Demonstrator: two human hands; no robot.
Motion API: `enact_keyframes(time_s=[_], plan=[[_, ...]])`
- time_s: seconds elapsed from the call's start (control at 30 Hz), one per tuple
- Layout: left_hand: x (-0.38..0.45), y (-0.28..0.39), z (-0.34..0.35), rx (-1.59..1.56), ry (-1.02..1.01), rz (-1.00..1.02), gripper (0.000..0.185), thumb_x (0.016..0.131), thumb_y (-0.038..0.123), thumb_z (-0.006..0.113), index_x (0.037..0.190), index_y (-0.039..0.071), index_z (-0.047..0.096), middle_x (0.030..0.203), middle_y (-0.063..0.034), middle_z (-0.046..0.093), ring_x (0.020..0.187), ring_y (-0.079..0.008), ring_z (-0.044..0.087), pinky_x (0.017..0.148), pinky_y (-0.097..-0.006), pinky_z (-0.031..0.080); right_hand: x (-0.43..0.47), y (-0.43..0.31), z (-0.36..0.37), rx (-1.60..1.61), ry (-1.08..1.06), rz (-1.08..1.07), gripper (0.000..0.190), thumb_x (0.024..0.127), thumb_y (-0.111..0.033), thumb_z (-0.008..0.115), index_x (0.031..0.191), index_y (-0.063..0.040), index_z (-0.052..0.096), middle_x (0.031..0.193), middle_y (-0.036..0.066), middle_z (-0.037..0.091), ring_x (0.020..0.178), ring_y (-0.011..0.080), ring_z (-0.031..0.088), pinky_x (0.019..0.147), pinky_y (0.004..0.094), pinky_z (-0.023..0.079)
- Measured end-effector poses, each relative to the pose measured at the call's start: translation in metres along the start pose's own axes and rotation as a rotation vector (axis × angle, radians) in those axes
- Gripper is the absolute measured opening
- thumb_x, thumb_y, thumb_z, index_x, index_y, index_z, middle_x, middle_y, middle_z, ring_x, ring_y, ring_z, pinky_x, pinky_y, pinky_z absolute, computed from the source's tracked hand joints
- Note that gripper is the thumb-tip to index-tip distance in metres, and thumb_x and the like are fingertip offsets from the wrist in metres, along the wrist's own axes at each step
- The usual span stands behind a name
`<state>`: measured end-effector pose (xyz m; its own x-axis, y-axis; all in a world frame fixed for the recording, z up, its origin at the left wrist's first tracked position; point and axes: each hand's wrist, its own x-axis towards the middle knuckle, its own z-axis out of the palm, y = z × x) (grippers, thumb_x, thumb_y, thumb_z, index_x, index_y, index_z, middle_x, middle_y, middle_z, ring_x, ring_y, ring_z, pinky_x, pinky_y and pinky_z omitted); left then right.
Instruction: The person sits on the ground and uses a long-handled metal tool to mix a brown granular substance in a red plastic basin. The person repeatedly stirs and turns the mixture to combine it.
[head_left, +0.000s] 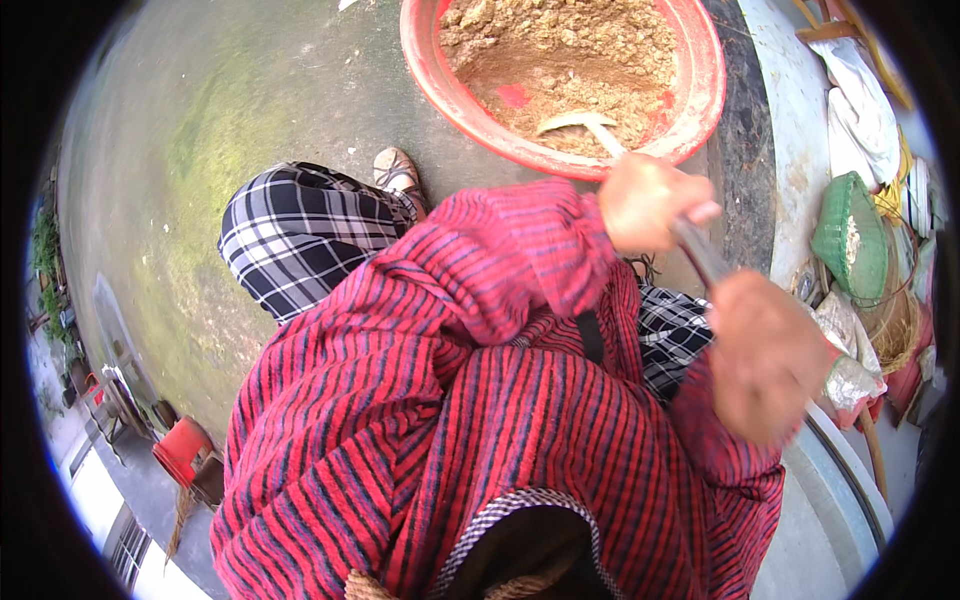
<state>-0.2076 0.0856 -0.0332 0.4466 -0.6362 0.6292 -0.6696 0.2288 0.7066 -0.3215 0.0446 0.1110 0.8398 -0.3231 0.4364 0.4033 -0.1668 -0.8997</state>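
A large red plastic basin (706, 97) stands on the ground at the top, holding crumbly brown mash (562, 30). Inside its near side rests the curved pale head of a long-handled tool (701, 253); whether it is a hoe or a scoop is hard to tell. My left hand (651, 202) grips the handle just outside the basin's near rim. Higher up the same handle, near its end, my right hand (766, 358) is closed around it, blurred by motion. A patch of red basin floor shows through the mash.
Mossy concrete (187, 187) spreads to the left, near my shoe (396, 171). On the right, a green basket (851, 236), white sacks (862, 112) and a woven basket (892, 330) lie by the wall. A red dustpan-like container (180, 450) and a broom (178, 521) are at lower left.
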Motion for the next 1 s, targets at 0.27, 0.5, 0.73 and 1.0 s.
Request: enact_keyframes(time_s=[0.27, 0.5, 0.73, 1.0], plan=[[-0.006, -0.026, 0.003, -0.023, -0.096, 0.084, 0.018, 0.076, 0.015, 0.069, 0.068, 0.010, 0.054, 0.048, -0.0082, 0.047, 0.044, -0.0284, 0.053, 0.041, -0.0404, 0.040, -0.002, 0.025, -0.003, 0.030, -0.089, -0.140, 0.014, 0.077, -0.009, 0.053, 0.065, -0.003, 0.052, 0.053, 0.005, 0.046, 0.042, 0.0197, 0.043, 0.049, 0.0352, 0.042], [0.018, -0.037, -0.015, 0.073, -0.085, 0.206, 0.020, 0.075, 0.014, 0.068, 0.064, 0.010, 0.053, 0.048, -0.0068, 0.046, 0.044, -0.0280, 0.052, 0.041, -0.0399, 0.039, -0.002, 0.026, 0.000, -0.004, -0.054, -0.194, 0.016, 0.077, -0.008, 0.053, 0.063, -0.002, 0.052, 0.054, 0.006, 0.047, 0.044, 0.0206, 0.045, 0.051, 0.0365, 0.045], [0.004, -0.086, -0.026, 0.138, -0.160, 0.198, 0.022, 0.076, 0.015, 0.066, 0.062, 0.009, 0.050, 0.049, -0.0080, 0.046, 0.046, -0.0297, 0.051, 0.043, -0.0415, 0.039, -0.002, 0.079, 0.015, -0.099, -0.042, -0.190, 0.005, 0.063, 0.000, 0.048, 0.058, -0.001, 0.048, 0.055, 0.008, 0.047, 0.048, 0.0235, 0.047, 0.056, 0.0372, 0.046], [0.002, -0.049, -0.013, 0.153, -0.087, -0.036, 0.019, 0.078, 0.020, 0.064, 0.066, 0.010, 0.053, 0.051, -0.0106, 0.049, 0.049, -0.0321, 0.056, 0.046, -0.0431, 0.043, 0.010, 0.046, 0.009, 0.028, 0.111, 0.012, 0.013, 0.072, 0.000, 0.045, 0.060, -0.003, 0.045, 0.054, 0.007, 0.044, 0.049, 0.0196, 0.044, 0.055, 0.0349, 0.041]])
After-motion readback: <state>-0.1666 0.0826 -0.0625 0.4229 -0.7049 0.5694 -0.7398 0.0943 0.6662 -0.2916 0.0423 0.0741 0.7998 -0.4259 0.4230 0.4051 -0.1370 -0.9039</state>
